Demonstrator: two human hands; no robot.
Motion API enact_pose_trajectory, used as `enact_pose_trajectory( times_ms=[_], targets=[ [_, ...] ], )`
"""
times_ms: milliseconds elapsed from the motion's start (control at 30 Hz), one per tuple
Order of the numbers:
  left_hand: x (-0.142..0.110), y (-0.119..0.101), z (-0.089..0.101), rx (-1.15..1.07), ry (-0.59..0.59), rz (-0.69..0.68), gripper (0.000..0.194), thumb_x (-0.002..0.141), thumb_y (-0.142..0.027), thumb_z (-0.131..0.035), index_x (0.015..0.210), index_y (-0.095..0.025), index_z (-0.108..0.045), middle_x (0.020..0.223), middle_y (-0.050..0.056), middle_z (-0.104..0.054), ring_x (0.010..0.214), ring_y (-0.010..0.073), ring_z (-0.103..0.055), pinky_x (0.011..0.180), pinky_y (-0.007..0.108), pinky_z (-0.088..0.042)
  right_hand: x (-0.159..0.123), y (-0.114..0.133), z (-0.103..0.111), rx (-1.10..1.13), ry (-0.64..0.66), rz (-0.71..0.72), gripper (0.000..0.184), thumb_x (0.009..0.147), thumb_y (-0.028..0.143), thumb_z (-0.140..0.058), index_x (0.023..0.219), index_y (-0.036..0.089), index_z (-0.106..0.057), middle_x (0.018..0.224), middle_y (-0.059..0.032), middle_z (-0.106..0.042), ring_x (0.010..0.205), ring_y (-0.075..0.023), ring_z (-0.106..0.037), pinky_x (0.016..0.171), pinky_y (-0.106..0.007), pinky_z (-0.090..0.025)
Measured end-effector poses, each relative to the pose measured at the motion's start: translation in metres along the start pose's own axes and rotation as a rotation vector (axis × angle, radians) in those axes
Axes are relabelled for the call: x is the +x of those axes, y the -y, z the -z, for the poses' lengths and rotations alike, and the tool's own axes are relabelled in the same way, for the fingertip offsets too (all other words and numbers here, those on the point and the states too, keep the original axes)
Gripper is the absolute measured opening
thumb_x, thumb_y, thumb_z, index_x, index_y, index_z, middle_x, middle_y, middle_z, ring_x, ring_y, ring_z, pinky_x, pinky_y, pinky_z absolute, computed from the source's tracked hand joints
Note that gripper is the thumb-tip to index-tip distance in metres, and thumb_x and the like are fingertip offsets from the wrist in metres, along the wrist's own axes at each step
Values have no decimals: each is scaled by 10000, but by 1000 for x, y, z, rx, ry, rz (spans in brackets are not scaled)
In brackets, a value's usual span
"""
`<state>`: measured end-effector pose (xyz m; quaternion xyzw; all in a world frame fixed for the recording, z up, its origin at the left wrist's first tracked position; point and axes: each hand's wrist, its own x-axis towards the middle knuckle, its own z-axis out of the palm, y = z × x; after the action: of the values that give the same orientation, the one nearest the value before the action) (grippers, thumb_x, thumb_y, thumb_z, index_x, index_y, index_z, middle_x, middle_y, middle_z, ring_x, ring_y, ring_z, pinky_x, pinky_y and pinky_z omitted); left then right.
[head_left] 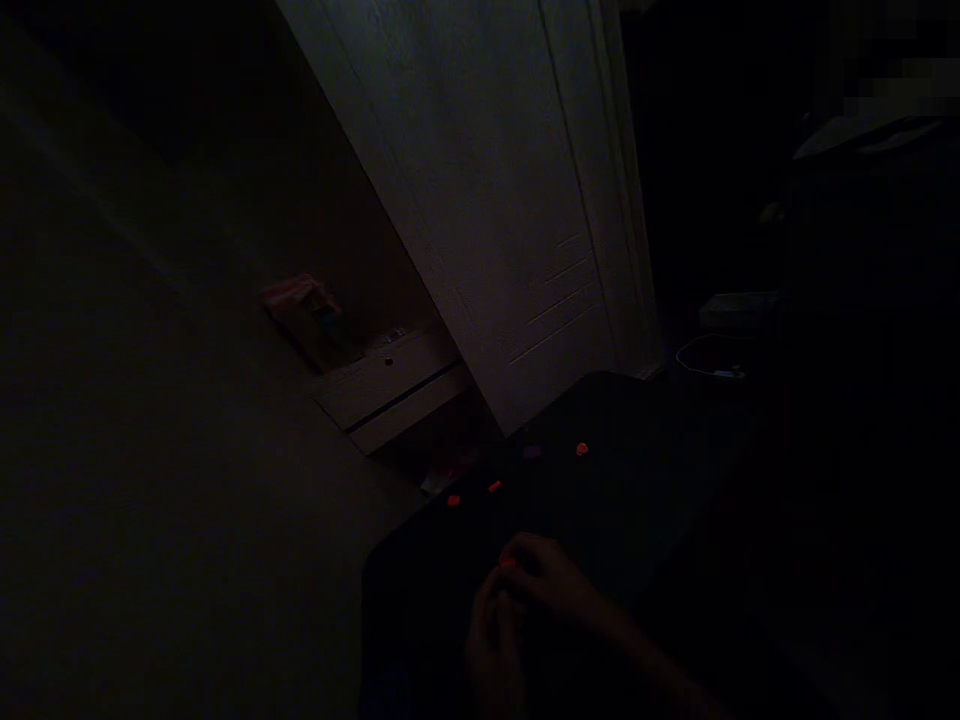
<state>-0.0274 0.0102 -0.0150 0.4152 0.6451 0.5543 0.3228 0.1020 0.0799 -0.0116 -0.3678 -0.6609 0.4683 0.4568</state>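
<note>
The room is very dark. A small glowing orange-red piece [508, 562] sits between the fingertips of both hands, its kind too small to tell. My right hand [551, 575] comes from the lower right with its fingers curled and closed on the piece. From below, my left hand [493, 630] reaches up, its fingertips pressed together at the same piece. Farther up the dark table [637, 510] lie a small orange lump [454, 501], a short orange stick-like piece [494, 486] and a rounded orange piece [582, 449]. Near them is a dim purple block [532, 452].
Behind the table stands a pale panelled door [480, 200]. To its left are a white drawer unit [390, 385] and a reddish box or bag [304, 310]. A pale looped cord [709, 370] shows at the right, with dark shapes around it.
</note>
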Motion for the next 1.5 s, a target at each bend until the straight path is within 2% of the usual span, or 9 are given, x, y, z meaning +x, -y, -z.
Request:
enact_pose_trajectory(
  times_ms=[133,333,433,533,667,1000,1300,1433,1500],
  targets=[
    [-1,-1,0,20,-27,-40,630,705,-642,-726,1082,-139,-750,1103,156,-749,983,293,-704,827,360,-550,-1,1,0,19,15,-21,250,899,380,-621,979,161,-710,930,-74,-735,844,-212,-667,721,-290,-494],
    [-2,-2,-1,8,-8,-24,728,714,-693,-704,1157,-116,-717,1005,148,-756,831,251,-708,726,336,-551,-1,0,0,27,0,-25,270,900,382,-620,1001,155,-724,951,-85,-744,856,-217,-674,738,-298,-497],
    [-2,0,-1,6,-6,-16,823,694,-740,-691,1199,-90,-692,827,112,-742,677,214,-672,634,317,-532,-1,-2,-1,55,4,-54,334,891,421,-638,1076,153,-714,954,-87,-746,859,-218,-677,746,-301,-499],
    [-2,2,-1,2,-3,-6,854,690,-750,-690,1231,-89,-674,753,86,-722,633,200,-654,597,304,-518,-1,-1,-1,75,3,-81,339,885,433,-655,1064,150,-710,918,-78,-747,836,-213,-677,728,-292,-491],
    [-3,2,-1,5,1,-14,809,690,-732,-702,1196,-102,-692,815,103,-735,687,217,-676,631,316,-533,-1,0,-1,87,20,-82,273,884,409,-668,963,152,-710,875,-62,-735,790,-195,-659,675,-268,-466],
    [-1,2,0,7,-14,-23,655,708,-635,-728,1126,-131,-727,1029,152,-749,889,272,-712,761,348,-556,-2,0,0,75,34,-59,243,905,376,-626,955,146,-687,883,-66,-721,804,-195,-652,684,-267,-465],
    [-3,-2,-1,28,-22,-22,725,696,-684,-714,1146,-116,-723,782,103,-734,688,227,-680,640,321,-535,-1,-5,-2,79,24,-36,262,913,393,-622,992,155,-697,895,-65,-733,809,-198,-658,689,-272,-469],
    [-2,0,0,-3,-26,-43,648,697,-658,-730,1090,-143,-742,1009,145,-754,859,261,-711,722,331,-553,-1,-3,-2,62,28,-66,253,891,381,-638,970,149,-703,884,-72,-739,800,-204,-668,681,-273,-475],
    [-1,1,0,-9,-12,-35,659,700,-662,-728,1102,-139,-735,1011,144,-754,838,254,-710,722,333,-556,-1,-2,-1,61,27,-49,264,895,388,-631,976,147,-705,888,-73,-740,800,-203,-668,683,-274,-478]
  ],
)
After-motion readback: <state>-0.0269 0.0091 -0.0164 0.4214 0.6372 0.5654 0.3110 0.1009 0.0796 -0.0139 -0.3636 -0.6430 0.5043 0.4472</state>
